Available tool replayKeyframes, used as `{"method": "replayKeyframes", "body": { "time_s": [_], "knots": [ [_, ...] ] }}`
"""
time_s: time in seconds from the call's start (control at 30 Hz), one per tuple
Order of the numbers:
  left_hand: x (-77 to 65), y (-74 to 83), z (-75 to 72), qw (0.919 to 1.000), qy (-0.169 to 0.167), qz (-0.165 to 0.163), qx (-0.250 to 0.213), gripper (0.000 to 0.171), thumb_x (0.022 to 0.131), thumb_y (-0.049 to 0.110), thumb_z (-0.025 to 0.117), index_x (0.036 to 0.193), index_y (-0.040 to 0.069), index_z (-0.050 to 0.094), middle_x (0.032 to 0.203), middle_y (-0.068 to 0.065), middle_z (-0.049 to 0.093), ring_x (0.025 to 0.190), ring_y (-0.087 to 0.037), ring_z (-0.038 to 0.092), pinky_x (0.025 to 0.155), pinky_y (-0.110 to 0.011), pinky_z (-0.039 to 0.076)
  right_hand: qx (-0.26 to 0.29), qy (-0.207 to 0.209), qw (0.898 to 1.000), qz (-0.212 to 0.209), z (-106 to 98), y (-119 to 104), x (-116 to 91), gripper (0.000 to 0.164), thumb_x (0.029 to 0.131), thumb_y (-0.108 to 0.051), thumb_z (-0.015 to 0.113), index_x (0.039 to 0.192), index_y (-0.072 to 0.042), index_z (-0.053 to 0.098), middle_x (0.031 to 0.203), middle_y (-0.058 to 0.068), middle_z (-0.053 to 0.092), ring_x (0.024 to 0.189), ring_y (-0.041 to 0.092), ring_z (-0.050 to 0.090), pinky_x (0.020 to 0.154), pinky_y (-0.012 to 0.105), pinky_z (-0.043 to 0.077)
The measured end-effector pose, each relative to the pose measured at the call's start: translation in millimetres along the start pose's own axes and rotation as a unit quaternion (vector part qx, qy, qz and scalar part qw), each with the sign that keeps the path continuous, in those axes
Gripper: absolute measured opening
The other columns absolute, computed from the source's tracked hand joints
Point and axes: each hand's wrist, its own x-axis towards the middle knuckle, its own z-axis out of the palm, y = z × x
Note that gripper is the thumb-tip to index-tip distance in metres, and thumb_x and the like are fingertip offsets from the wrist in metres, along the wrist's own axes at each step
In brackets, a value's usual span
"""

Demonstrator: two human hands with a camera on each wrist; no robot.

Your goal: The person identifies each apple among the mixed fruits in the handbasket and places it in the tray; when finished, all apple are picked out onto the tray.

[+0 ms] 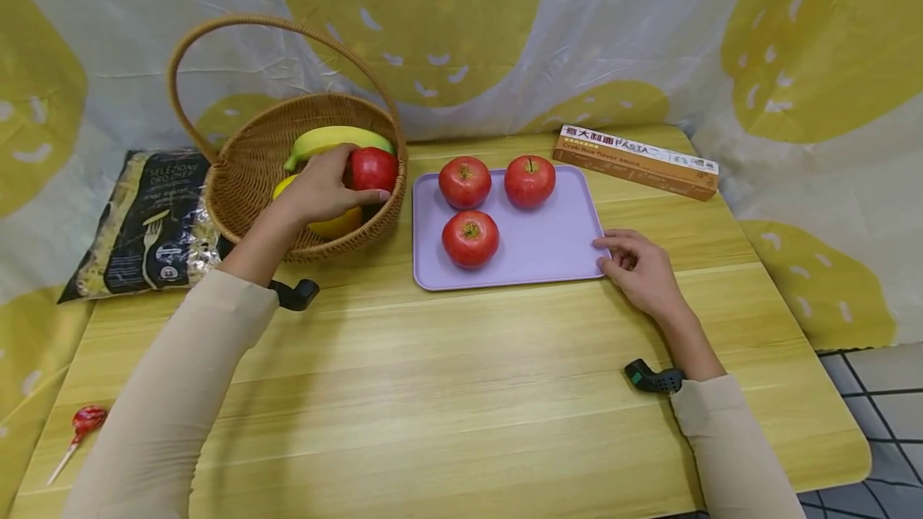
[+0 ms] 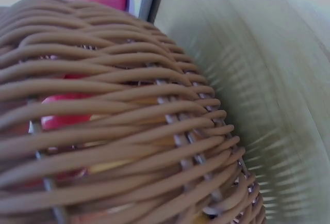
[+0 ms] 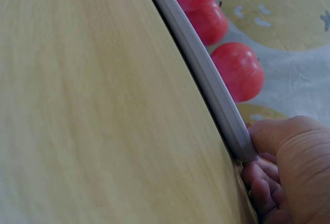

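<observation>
Inside the wicker basket (image 1: 248, 170), my left hand (image 1: 320, 187) grips a red apple (image 1: 375, 169), thumb along its near side and fingers behind it. A banana (image 1: 342, 136) and yellow fruit (image 1: 339, 226) lie around that hand, partly covered by it. In the left wrist view the basket weave (image 2: 113, 105) hides the hand, and red shows through the gaps. My right hand (image 1: 638, 267) pinches the right rim of a lilac tray (image 1: 544, 251), thumb above the rim in the right wrist view. Three red apples (image 1: 470, 239) sit on the tray's left and middle part.
Behind the tray's right end lies a pasta box (image 1: 634, 162). A dark bag of pasta (image 1: 155, 223) rests against the basket's left side. A red lollipop (image 1: 88, 420) is at the table's front left. A fruit-print cloth (image 1: 461, 38) hangs behind the table.
</observation>
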Motion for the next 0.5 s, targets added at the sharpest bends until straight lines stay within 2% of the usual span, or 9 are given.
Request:
{"method": "replayKeyframes", "body": {
  "time_s": [0.2, 0.37, 0.5],
  "knots": [
    [-5.1, 4.8, -0.3, 0.9994, 0.029, -0.009, 0.016, 0.094, 0.086, 0.051, 0.078, 0.149, -0.005, 0.036, 0.142, -0.028, 0.049, 0.126, -0.046, 0.052, 0.103, -0.063, 0.049, -0.001, 0.002, 1.0, 0.01, 0.3, 0.9, 0.0, 0.024, 0.096, -0.011, 0.072, 0.119, -0.007, 0.076, 0.137, 0.013, 0.063, 0.08, 0.016, 0.052, 0.065, 0.017, 0.043],
    [-11.9, 9.6, -2.8, 0.9973, 0.069, -0.023, 0.005, 0.095, 0.081, 0.052, 0.081, 0.148, -0.001, 0.041, 0.141, -0.027, 0.051, 0.127, -0.043, 0.05, 0.103, -0.064, 0.049, -0.003, 0.002, 1.0, 0.009, 0.7, 2.2, 0.4, 0.024, 0.095, -0.011, 0.072, 0.119, -0.007, 0.077, 0.137, 0.012, 0.064, 0.08, 0.016, 0.052, 0.065, 0.018, 0.043],
    [-16.3, 11.3, -5.6, 0.9946, 0.094, -0.042, -0.009, 0.094, 0.081, 0.053, 0.08, 0.149, 0.003, 0.041, 0.144, -0.026, 0.046, 0.129, -0.043, 0.047, 0.103, -0.066, 0.048, -0.002, 0.002, 1.0, 0.012, 0.2, 2.3, 0.5, 0.024, 0.096, -0.012, 0.071, 0.119, -0.007, 0.076, 0.137, 0.013, 0.063, 0.08, 0.016, 0.052, 0.065, 0.018, 0.043]
  ]
}}
